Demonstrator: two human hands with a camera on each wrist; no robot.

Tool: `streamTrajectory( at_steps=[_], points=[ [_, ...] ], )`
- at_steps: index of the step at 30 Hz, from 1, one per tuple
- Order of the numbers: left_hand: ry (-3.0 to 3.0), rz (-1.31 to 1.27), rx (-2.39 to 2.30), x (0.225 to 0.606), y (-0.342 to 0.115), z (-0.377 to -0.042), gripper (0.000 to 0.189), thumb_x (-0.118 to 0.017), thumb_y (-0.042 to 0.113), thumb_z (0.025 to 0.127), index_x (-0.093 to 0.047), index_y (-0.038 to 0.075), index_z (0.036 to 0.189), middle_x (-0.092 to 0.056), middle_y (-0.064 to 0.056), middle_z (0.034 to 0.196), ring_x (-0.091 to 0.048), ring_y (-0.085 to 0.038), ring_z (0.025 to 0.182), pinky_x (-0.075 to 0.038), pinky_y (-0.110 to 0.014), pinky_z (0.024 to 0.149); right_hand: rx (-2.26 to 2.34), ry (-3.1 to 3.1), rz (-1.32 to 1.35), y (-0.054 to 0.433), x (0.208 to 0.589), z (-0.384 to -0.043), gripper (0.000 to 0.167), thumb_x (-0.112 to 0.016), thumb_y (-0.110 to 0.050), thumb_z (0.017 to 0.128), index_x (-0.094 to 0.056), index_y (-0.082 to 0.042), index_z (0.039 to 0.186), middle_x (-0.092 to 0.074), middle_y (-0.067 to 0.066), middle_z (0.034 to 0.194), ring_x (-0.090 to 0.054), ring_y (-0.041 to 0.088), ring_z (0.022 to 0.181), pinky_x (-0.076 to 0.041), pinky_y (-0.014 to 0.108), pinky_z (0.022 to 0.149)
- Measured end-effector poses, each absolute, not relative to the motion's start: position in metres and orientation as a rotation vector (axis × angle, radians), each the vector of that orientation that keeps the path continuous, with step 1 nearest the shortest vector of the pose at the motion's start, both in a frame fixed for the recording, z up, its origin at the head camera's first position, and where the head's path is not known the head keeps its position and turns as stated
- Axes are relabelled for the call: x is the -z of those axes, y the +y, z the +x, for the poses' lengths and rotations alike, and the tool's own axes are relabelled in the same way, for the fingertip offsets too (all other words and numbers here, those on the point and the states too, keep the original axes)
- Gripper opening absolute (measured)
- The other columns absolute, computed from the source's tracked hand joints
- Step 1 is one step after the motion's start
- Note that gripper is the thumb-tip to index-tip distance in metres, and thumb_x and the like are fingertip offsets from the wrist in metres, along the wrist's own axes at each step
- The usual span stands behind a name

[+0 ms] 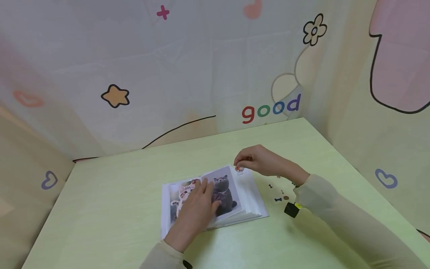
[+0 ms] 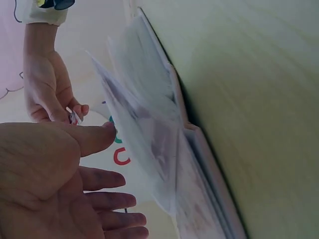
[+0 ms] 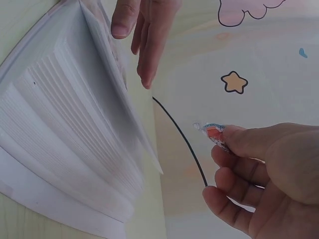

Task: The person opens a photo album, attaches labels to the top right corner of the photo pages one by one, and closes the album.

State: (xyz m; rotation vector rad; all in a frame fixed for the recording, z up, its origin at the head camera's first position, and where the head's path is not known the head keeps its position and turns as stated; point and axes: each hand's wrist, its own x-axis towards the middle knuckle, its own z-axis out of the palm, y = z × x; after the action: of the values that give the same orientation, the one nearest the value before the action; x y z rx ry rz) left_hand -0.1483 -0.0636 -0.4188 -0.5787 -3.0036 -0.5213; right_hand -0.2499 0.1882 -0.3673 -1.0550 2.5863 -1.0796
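Note:
An open photo album [image 1: 250,186] lies on the table, with a picture of a pale kitten [image 1: 184,192] on its left page and a grey cat picture [image 1: 226,194] on its right. My left hand [image 1: 196,209] is over the album's middle, its fingers extended; in the left wrist view they look nearly straight. Above the album's upper right corner, my right hand [image 1: 260,160] pinches a small clear sticker with a red and blue print [image 3: 214,132] between thumb and forefinger. The right page stands partly lifted from the thick stack of pages [image 3: 75,109].
Right of the album lie several small stickers, among them a blue bone shape [image 1: 278,199] and a brown round one [image 1: 286,197]. A black device [image 1: 291,210] hangs at my right wrist. Printed cloth [image 1: 188,74] walls the table at back and sides.

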Motion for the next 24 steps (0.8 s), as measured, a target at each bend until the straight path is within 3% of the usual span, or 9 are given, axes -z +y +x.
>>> streamTrajectory(
  at_steps=[4,24],
  points=[
    [-3.049,-0.606,0.511,0.424,-0.064,-0.150,0.062,-0.062,0.031,0.104,-0.045,-0.005,0.152,-0.035,-0.027,0.160,-0.031,-0.048,0.148,-0.035,-0.058,0.115,1.081,2.580,-1.050,0.183,0.372,-0.255,0.011,-0.066,-0.009,0.101,-0.076,-0.004,0.106,-0.073,-0.004,0.097,-0.068,0.033,0.091,-0.057,0.031,0.080],
    [-3.173,-0.718,0.388,0.423,-0.046,-0.154,0.063,-0.059,0.032,0.106,-0.042,-0.007,0.153,-0.031,-0.026,0.163,-0.028,-0.045,0.150,-0.043,-0.054,0.111,1.088,2.544,-1.020,0.164,0.397,-0.278,0.013,-0.066,-0.006,0.101,-0.075,0.000,0.108,-0.072,-0.002,0.093,-0.067,0.031,0.089,-0.056,0.031,0.082]
  ],
)
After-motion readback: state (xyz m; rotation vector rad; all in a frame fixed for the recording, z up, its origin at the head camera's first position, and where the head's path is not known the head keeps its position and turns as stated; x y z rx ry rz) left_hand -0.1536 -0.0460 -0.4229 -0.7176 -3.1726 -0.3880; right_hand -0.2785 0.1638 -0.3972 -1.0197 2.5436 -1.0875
